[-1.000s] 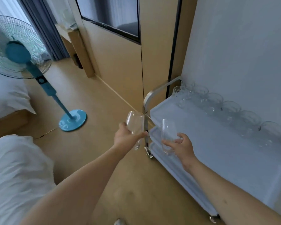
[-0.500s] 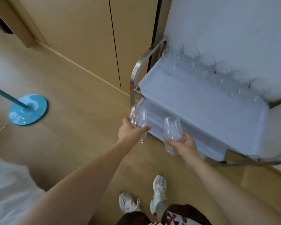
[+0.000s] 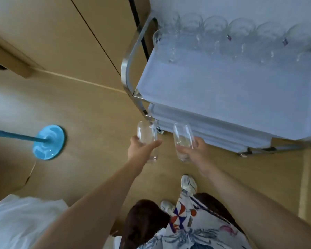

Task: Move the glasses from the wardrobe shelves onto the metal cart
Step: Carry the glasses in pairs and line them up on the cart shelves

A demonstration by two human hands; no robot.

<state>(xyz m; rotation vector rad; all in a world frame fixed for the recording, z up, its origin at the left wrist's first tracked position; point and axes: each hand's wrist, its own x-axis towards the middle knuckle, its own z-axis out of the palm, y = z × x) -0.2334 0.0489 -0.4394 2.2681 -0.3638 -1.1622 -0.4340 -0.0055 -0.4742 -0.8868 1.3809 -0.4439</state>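
A: What is each hand doing?

B: The left hand [image 3: 139, 150] grips a clear stemless drinking glass [image 3: 147, 141] round its lower half, thumb on the near side and fingers wrapped behind. The right hand [image 3: 194, 151] grips a second clear stemless glass [image 3: 183, 139] the same way, fingers curled around the bottom part. Both glasses stand roughly upright, rims up, tilted a little away from the person.

A: Where are they relative to the cart?

B: Both are held in the air over the tan wooden floor [image 3: 83, 108], just off the near left corner of the metal cart with its pale blue-white shelf trays [image 3: 232, 97]. The left one is beside the cart's bent steel handle post [image 3: 127, 69]; the right one overlaps the edge of the lower tray in this view. Neither touches the cart.

A: Anything already on it?

B: A row of clear rounded wine glasses [image 3: 241, 36] stands along the far edge of the top tray, against the white wall [image 3: 223, 6].

A: And around it?

B: Light wooden wardrobe panels [image 3: 70, 33] to the left of the cart, the round blue base of a standing fan [image 3: 48, 141] on the floor, white bedding [image 3: 20, 221] at lower left, and the person's white sneakers [image 3: 188, 182] below the hands.
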